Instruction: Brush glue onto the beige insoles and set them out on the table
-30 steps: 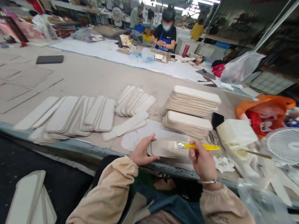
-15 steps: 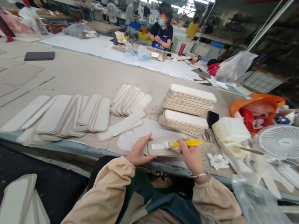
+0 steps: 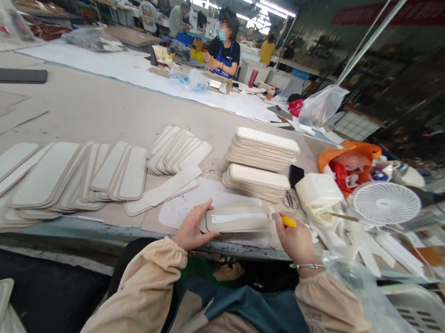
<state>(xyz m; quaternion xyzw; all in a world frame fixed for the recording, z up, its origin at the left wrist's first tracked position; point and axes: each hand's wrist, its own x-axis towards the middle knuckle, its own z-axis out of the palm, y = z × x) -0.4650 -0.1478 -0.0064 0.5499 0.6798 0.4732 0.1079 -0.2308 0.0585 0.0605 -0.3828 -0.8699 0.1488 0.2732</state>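
Head view: on the counter (image 3: pixel 96 112), lower centre, lies a flat panel (image 3: pixel 238 220), likely light and stiff, best pinned at its end. Left hand (image 3: pixel 192 230) presses spread fingers there; right hand (image 3: pixel 296 241) fingers pinch a yellow brush (image 3: pixel 287 221).

We see a yellow-handled brush (image 3: pixel 288 221), a plain beige oblong panel (image 3: pixel 238 220), a white round fan (image 3: pixel 386 203) and an orange plastic bag (image 3: pixel 347 149).

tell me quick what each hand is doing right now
Left hand: open, fingers resting on the end of the beige piece.
Right hand: closed on the yellow-handled brush.
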